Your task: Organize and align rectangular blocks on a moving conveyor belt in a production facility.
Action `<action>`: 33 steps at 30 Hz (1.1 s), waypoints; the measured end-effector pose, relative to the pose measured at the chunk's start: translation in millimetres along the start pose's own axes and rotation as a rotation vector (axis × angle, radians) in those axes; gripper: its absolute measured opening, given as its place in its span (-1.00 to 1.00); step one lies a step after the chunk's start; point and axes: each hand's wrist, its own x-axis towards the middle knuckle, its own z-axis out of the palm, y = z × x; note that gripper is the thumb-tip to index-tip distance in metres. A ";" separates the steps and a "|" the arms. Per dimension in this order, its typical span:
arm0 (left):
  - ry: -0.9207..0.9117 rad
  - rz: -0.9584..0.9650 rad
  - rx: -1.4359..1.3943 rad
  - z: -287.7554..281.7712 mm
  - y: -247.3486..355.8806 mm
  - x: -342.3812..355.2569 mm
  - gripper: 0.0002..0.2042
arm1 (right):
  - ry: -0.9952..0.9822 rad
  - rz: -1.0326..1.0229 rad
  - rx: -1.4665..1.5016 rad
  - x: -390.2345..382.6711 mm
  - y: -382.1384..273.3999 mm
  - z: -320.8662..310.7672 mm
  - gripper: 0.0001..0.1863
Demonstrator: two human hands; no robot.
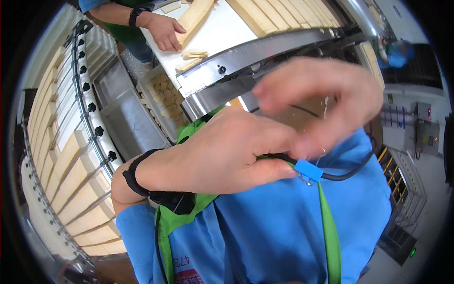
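Observation:
My left hand (pixel 227 151), with a black strap and a small black device at its wrist, is closed in a pinch over my chest. Between its thumb and fingers runs a black cable (pixel 343 177), just beside a blue clip (pixel 308 170) with a small metal ring. A green apron strap (pixel 329 227) hangs below the clip. Curved above the clip is my right hand (pixel 345 90), smeared by motion; its fingertips come close to my left fingers, and whether they touch anything cannot be made out.
Ahead, another person's hand (pixel 163 31) rests by a pale slab (pixel 196 21) on a white conveyor (pixel 165 57). Long pale strips (pixel 293 14) lie to its right. At left are a crate of offcuts (pixel 165 97), grey bins (pixel 130 125) and a second belt of strips (pixel 71 156).

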 end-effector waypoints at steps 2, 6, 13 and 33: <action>0.018 -0.029 0.052 -0.1 -2.4 -6.3 -0.86 | 0.079 -0.138 0.031 -2.8 8.6 24.3 -0.79; 0.123 0.044 -0.097 5.7 -10.1 -13.4 -0.86 | 0.267 -0.200 -0.136 16.2 -2.1 40.0 -0.76; 0.018 -0.006 -0.126 10.8 -14.5 -11.1 -0.85 | 0.078 -0.339 -0.244 22.1 -14.4 34.0 -0.86; -0.132 0.072 -0.282 -19.7 -21.5 -31.6 -0.84 | 0.183 -0.406 -0.597 53.9 -17.8 42.3 -0.89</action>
